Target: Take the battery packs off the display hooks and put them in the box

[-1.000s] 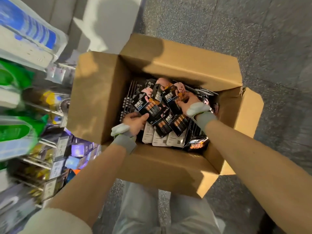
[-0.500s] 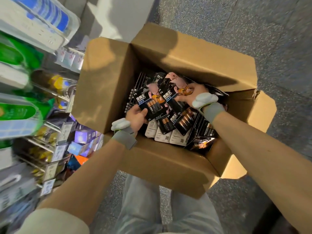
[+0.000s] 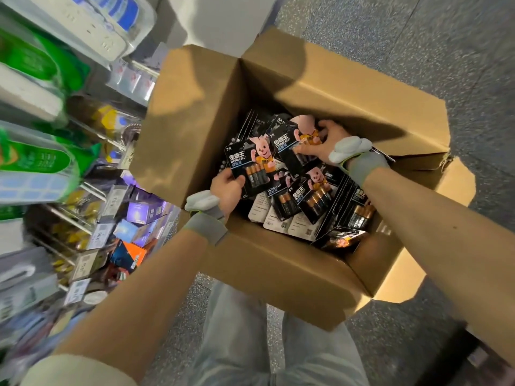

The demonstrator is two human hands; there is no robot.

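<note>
Speckled grey floor [image 3: 418, 37] lies under the open cardboard box [image 3: 278, 274], where your battery packs [image 3: 306, 196] pile loosely. Your left hand [image 3: 227, 188] is clamped on one pack [image 3: 249, 165] by its lower corner; your right hand [image 3: 326, 143] is closed over another pack [image 3: 289, 146] just beside it. Both packs have risen a little since a second ago and sit over the heap, so I judge you are still settling this handful, not yet letting go. Blurred display hooks [image 3: 69, 218] with stock stand to your left.
</note>
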